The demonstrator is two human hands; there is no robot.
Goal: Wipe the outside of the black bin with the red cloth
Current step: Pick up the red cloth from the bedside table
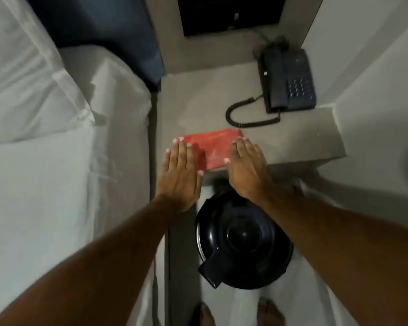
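A folded red cloth [213, 148] lies at the front edge of a grey bedside table [198, 102]. My left hand [179, 175] lies flat with fingers spread over the cloth's left end. My right hand [247, 168] is flat over its right end, fingers apart. Neither hand grips the cloth. Below the table's front edge, on the floor, stands a round black bin [243, 243] with its lid on and a pedal tab at its front left. My right wrist covers part of the bin's far rim.
A dark corded telephone [287, 81] sits at the table's back right, its coiled cord [247, 118] looping toward the cloth. A white-sheeted bed [45, 149] runs along the left. A wall stands to the right. Bare feet [269, 311] are on the floor below the bin.
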